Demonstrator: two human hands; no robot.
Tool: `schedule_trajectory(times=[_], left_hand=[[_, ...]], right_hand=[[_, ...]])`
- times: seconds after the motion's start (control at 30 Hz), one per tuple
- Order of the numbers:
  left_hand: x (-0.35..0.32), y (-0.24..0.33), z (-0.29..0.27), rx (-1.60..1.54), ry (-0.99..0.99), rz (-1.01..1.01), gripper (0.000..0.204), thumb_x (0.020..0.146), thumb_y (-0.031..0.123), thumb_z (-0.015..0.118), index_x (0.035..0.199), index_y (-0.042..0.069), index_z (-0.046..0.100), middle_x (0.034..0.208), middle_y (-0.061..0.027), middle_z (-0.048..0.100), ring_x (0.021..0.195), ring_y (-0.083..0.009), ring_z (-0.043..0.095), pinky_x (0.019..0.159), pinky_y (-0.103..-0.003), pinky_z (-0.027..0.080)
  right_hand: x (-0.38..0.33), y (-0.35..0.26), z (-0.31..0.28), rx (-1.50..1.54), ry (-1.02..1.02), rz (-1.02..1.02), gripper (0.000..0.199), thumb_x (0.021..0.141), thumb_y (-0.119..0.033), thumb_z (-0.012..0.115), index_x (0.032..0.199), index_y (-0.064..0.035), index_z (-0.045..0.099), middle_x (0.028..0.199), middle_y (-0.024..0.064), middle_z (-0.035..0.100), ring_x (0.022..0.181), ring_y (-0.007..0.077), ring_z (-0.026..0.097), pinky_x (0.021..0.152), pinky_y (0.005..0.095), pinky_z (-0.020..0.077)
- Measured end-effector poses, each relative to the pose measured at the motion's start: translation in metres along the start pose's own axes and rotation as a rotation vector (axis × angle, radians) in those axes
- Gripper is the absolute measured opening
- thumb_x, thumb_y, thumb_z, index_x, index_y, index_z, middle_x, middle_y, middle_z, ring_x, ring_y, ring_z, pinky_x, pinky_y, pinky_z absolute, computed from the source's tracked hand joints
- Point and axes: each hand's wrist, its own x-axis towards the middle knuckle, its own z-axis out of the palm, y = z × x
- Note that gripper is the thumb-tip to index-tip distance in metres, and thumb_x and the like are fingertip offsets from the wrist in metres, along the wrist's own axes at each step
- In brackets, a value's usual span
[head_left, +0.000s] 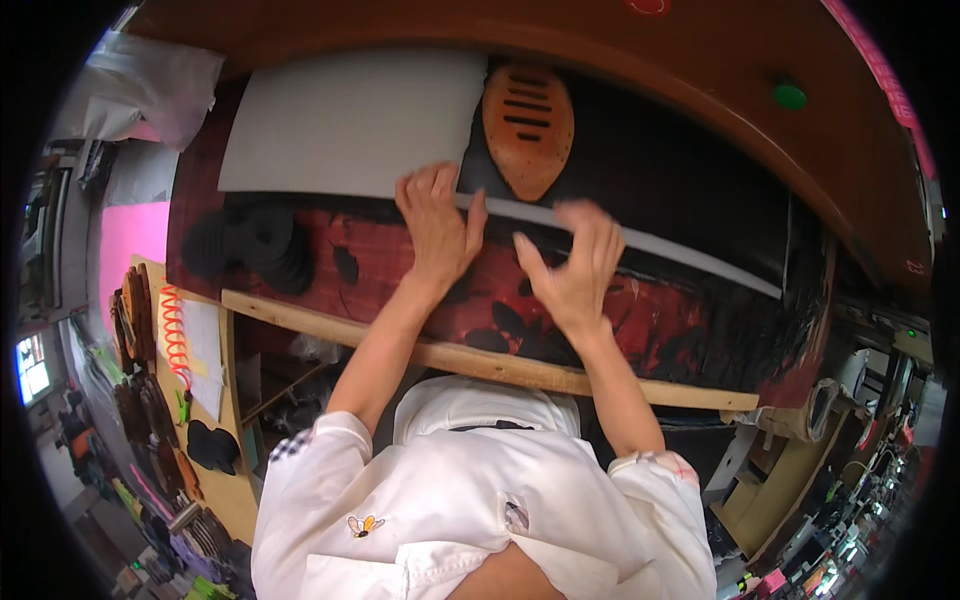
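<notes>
My left hand [438,228] reaches to the near right corner of a large light grey sheet [350,125], with its fingers stretched out and its thumb apart. Beside that thumb starts a long, narrow grey strip [680,253], which runs to the right across a black work surface [680,170]. Over the strip is my right hand [582,262], its thumb and fingers spread and the fingertips slightly blurred. Whether either hand presses on the strip I cannot tell. Just beyond the hands lies an orange-brown, leaf-shaped piece [528,150] with several dark slots, its point toward me.
Stacked black sole-shaped pieces [250,248] sit at the left on the red, worn bench [375,240]. Black scraps [510,320] lie near the wooden front rail [480,365]. A brown machine beam [680,60] with a green button [789,95] spans the far side. A red coiled hose [172,335] hangs left.
</notes>
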Motion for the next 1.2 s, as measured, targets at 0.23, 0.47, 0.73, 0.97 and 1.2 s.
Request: schedule_trajectory(times=[0.23,0.47,0.73,0.97,1.2], left_hand=[[-0.046,-0.001,-0.023,-0.041,-0.005,0.029,0.052,0.081,0.014,0.063,0.127,-0.001,0.043,0.124,-0.0232,0.053,0.111,-0.0395,0.053,0.094,-0.052,0.040],[-0.079,0.011,-0.058,-0.003,-0.174,0.047,0.045,0.079,0.013,0.064,0.124,0.012,0.063,0.135,-0.0159,0.049,0.122,-0.0364,0.048,0.101,-0.053,0.037],[-0.025,0.045,-0.070,-0.514,-0.347,-0.477,0.032,0.093,0.023,0.064,0.121,0.008,0.063,0.121,-0.0073,0.060,0.104,-0.0201,0.058,0.088,-0.036,0.046],[0.021,0.062,-0.021,-1.485,-0.272,-1.188,0.046,0.094,0.031,0.071,0.120,-0.005,0.061,0.086,-0.0001,0.062,0.069,-0.0083,0.053,0.063,-0.024,0.046],[-0.001,0.025,-0.018,-0.677,-0.241,-0.503,0.016,0.093,0.014,0.067,0.097,-0.001,0.063,0.071,-0.0014,0.063,0.061,-0.0122,0.057,0.057,-0.030,0.046]], right_hand=[[0.055,-0.020,0.060,-0.154,-0.296,0.144,0.103,0.055,-0.045,0.085,0.141,-0.0109,0.040,0.143,0.0354,0.029,0.132,0.0517,0.029,0.110,0.0574,0.0230],[0.031,-0.032,0.024,0.245,-0.215,0.232,0.095,0.047,-0.031,0.088,0.132,-0.0123,0.050,0.135,0.0234,0.042,0.126,0.0400,0.043,0.107,0.0503,0.0355],[0.035,-0.010,-0.015,1.070,-0.228,0.529,0.102,0.048,-0.012,0.085,0.140,-0.0009,0.044,0.132,0.0151,0.053,0.126,0.0282,0.050,0.112,0.0383,0.0381],[0.037,-0.009,-0.013,1.132,-0.230,0.547,0.102,0.047,-0.012,0.084,0.141,-0.0010,0.045,0.131,0.0145,0.053,0.125,0.0281,0.050,0.110,0.0371,0.0388],[0.037,-0.006,-0.021,1.141,-0.244,0.568,0.102,0.046,-0.010,0.080,0.141,-0.0017,0.044,0.128,0.0156,0.054,0.121,0.0275,0.053,0.108,0.0349,0.0406]])
